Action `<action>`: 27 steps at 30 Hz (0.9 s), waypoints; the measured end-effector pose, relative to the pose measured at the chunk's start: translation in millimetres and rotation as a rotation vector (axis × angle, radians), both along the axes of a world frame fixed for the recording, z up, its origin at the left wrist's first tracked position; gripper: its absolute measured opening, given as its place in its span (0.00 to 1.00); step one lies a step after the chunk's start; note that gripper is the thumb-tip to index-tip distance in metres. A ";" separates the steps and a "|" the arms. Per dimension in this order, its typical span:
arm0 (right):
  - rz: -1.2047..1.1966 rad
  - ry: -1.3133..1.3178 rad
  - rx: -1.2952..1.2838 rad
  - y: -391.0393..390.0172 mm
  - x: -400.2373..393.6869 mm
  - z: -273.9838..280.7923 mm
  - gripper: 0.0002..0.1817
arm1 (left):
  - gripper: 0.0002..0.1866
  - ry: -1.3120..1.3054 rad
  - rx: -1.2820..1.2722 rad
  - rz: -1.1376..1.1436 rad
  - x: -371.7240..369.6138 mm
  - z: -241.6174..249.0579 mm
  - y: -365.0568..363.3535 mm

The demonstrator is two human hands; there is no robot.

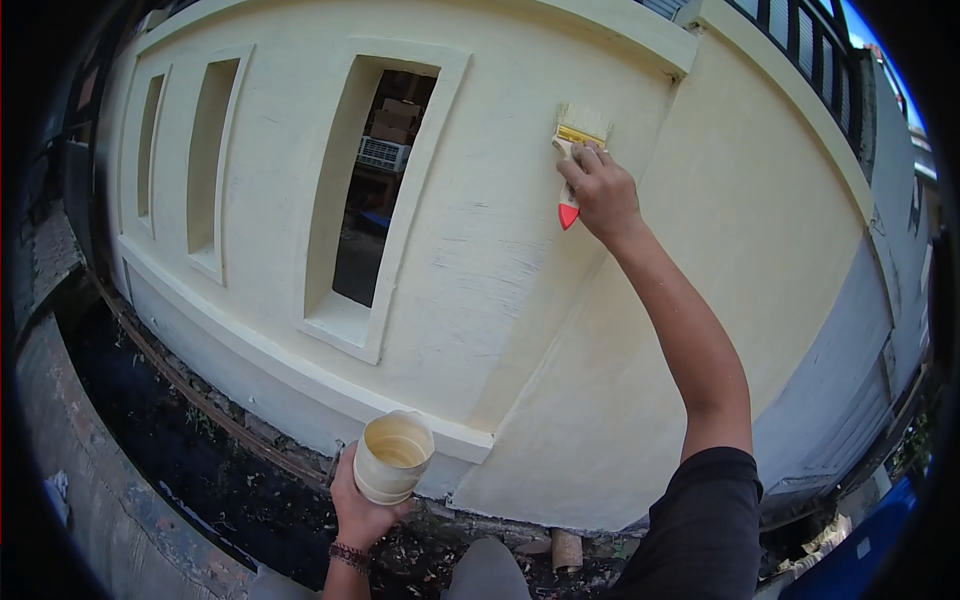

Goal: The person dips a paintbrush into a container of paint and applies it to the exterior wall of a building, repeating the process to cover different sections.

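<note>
My right hand [603, 190] grips a wide paintbrush [583, 134] by its handle, which ends in a red tip. The pale bristles rest against the cream wall [510, 130], right of the nearest narrow opening. Low in front of me, my left hand [362, 510] is wrapped round a cut-off plastic container [396, 455] with cream paint inside. Its mouth is tilted toward me. Dark scuff marks show on the wall below and left of the brush.
Three framed slots pierce the wall, the nearest opening [365, 200] showing crates behind it. A dark gutter [200, 440] runs along the wall's foot. A pipe stub [566, 550] sticks out below, and something blue [860, 545] stands at lower right.
</note>
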State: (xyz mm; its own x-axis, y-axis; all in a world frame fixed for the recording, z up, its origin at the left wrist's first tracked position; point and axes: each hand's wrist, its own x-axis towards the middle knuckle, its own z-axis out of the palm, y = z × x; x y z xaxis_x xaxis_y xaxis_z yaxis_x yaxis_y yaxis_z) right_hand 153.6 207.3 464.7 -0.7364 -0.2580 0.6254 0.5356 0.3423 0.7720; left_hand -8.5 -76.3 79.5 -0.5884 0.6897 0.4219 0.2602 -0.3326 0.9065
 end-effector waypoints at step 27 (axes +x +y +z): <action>-0.102 -0.369 -0.608 -53.5 9.7 -91.6 0.08 | 0.49 -0.044 -0.008 -0.056 8.1 11.1 5.0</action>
